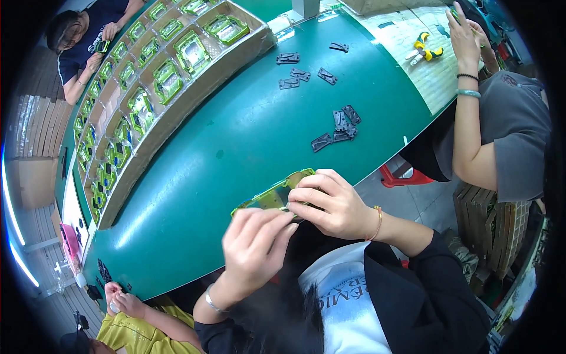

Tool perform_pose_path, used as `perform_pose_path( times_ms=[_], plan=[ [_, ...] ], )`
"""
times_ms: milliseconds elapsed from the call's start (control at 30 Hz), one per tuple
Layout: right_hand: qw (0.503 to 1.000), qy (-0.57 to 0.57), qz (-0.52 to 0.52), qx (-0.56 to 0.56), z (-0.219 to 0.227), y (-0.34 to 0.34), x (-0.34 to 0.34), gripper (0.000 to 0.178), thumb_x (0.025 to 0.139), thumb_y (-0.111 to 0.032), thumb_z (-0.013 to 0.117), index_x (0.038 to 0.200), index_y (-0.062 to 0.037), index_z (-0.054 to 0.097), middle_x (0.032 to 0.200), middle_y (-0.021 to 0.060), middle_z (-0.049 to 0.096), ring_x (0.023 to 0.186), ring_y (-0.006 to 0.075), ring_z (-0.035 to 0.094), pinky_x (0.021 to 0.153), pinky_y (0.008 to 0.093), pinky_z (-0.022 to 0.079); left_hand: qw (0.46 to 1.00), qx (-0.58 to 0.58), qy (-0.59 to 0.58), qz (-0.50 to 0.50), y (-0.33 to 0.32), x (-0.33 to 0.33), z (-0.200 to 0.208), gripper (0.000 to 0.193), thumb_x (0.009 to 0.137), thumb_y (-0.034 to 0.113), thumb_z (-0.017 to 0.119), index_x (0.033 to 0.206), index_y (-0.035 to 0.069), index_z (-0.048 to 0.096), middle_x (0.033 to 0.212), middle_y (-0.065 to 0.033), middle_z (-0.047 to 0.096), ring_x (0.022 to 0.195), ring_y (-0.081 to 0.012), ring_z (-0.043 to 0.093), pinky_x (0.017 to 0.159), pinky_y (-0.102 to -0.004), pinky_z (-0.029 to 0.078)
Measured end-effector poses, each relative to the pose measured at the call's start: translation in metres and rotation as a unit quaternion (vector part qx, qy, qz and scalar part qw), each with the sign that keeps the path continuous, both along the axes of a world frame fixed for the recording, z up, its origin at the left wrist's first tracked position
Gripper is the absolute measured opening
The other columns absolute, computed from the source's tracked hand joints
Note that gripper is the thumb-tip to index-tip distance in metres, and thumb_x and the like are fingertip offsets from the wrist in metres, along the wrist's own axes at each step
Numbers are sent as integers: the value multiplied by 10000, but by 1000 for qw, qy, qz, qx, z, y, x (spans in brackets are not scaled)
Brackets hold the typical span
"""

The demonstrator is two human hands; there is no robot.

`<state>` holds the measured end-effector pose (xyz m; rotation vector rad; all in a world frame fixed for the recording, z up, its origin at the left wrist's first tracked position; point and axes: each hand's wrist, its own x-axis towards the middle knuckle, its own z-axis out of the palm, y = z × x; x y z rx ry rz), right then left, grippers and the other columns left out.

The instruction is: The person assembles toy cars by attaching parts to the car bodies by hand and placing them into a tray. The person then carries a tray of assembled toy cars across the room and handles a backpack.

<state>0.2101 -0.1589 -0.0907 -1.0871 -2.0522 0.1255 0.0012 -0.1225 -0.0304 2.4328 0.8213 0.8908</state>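
Note:
A bright green plastic housing [268,197], open like a shallow frame, is tilted above the near edge of the table in front of me. My right hand [331,206] is closed on its right end, fingers bent over the rim. My left hand [254,245] is at the housing's near left side, thumb and fingers pinched together and slightly smeared by motion. Whatever sits between those fingertips is too small or hidden to name. Beyond my right hand lies a small pile of black plastic plates [340,122]; farther off are several more loose black plates [299,75].
A long cardboard box [177,112] with dividers holds several green housings at the far left. Yellow-handled pliers [427,50] lie on the pale board at the far right. Co-workers sit at far left, near left and right. A red stool [404,177] stands below the right edge.

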Motion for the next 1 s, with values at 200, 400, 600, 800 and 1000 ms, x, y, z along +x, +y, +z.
perform_pose_path(
  times_ms=[200,400,600,800,1000],
  plan=[
    [1000,16,15,20,2,2,0,234,762,-91,722,992,-45,728,1067,67,663,1072,256,638,939,441,547,999,31,28,3,67,66,17,195,804,42,819,964,36,709,957,-95,690,888,-317,640,758,-398,528],
    [998,38,37,20,-1,2,8,217,768,-68,701,981,-31,716,1062,84,683,1060,255,657,926,407,565,982,-2,186,34,81,103,-1,230,808,126,835,977,30,711,993,-122,669,975,-326,631,827,-417,522],
    [998,51,42,20,-13,3,6,225,756,-70,692,973,-11,698,1096,101,688,1067,276,660,935,432,566,977,-183,95,52,79,71,0,161,800,16,805,927,16,706,911,-134,712,850,-310,679,736,-356,547],
    [994,40,82,63,-16,1,12,192,772,-41,760,963,-30,742,1096,85,720,1019,255,698,899,420,573,992,85,68,61,3,2,8,245,720,-43,818,924,31,704,862,-73,670,767,-267,639,649,-357,537],
    [990,22,103,94,-24,4,-1,137,768,-82,770,896,-53,731,1043,74,707,1000,231,696,884,383,592,985,94,113,92,-14,-26,-18,242,713,-20,804,931,30,710,871,-64,675,740,-228,628,602,-321,528]
  ],
)
